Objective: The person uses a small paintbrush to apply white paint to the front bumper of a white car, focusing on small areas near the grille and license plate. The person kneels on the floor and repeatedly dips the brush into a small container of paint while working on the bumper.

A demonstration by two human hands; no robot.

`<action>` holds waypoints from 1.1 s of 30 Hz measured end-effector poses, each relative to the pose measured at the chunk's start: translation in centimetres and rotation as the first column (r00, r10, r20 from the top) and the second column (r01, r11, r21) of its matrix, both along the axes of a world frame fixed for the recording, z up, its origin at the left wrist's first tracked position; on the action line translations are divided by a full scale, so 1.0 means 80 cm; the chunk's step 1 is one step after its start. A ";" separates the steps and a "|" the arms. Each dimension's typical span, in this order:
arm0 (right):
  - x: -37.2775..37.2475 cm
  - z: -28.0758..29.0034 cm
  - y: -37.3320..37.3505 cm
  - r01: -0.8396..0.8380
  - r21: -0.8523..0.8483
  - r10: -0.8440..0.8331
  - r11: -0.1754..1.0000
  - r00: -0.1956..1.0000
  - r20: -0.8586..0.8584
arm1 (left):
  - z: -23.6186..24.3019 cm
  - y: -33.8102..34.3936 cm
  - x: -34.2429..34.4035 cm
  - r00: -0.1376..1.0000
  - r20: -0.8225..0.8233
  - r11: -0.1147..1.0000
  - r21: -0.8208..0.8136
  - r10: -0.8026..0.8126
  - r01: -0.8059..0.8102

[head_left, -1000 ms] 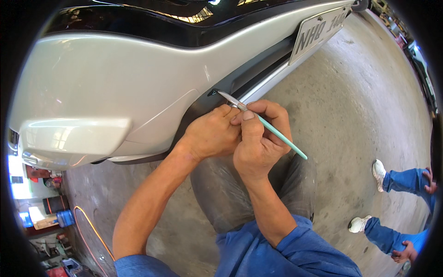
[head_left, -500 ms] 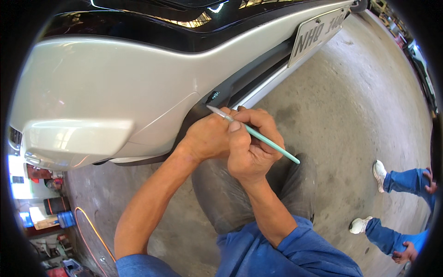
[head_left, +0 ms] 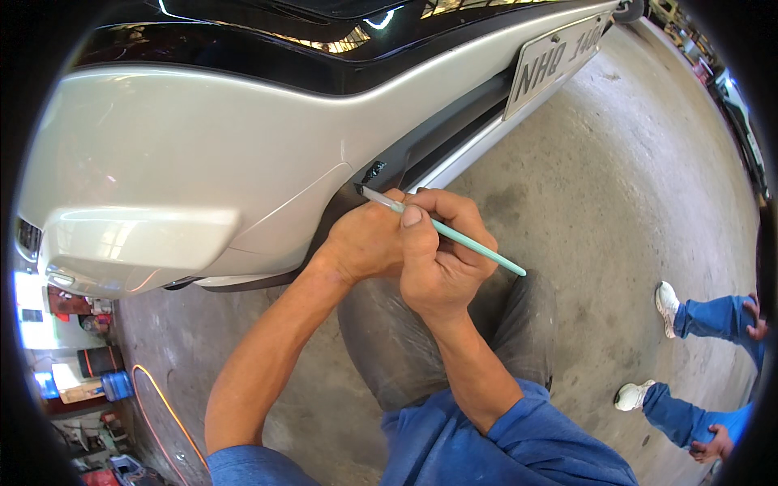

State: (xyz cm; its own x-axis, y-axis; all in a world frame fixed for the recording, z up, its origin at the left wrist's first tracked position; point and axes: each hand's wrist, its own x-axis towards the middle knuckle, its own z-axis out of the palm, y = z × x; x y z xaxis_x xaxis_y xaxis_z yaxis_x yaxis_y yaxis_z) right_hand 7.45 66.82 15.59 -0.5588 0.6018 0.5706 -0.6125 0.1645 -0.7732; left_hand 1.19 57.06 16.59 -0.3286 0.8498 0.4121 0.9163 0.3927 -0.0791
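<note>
Mint slim-handled brush is pinched in my right fingers, dark tip near glossy black blob on smooth grey trim; left hand's fingers hidden, can't tell.

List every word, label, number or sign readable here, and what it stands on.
White license plate on the pale bumper: dark letters and digits, which I won't copy out.
Brush in the right hand: no lettering that I can make out.
Clutter at the left edge: too small and blurred to read.
</note>
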 end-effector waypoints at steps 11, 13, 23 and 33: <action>-0.004 -0.005 -0.001 0.043 0.024 -0.042 0.999 0.998 -0.053 | -0.006 0.001 -0.005 0.999 -0.044 1.000 0.012 -0.027 0.028; -0.002 -0.004 0.003 -0.031 0.111 0.041 0.993 0.996 -0.081 | -0.011 -0.002 -0.006 0.998 0.021 0.994 0.086 -0.066 0.064; -0.007 0.000 -0.007 0.072 0.031 -0.068 0.997 0.993 -0.098 | -0.018 -0.002 -0.014 0.988 0.080 0.974 0.196 -0.133 0.115; -0.006 0.004 -0.004 0.054 0.193 -0.023 0.980 0.987 -0.162 | -0.028 -0.020 -0.012 0.901 0.433 0.989 0.141 -0.015 -0.052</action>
State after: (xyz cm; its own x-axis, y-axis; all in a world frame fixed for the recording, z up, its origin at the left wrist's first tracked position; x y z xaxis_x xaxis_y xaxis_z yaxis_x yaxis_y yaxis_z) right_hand 7.00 66.52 15.89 -0.4307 0.4887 0.7588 -0.7146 0.3289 -0.6174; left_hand 0.24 55.45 14.39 -0.5173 0.7832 0.3449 0.8396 0.3865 0.3817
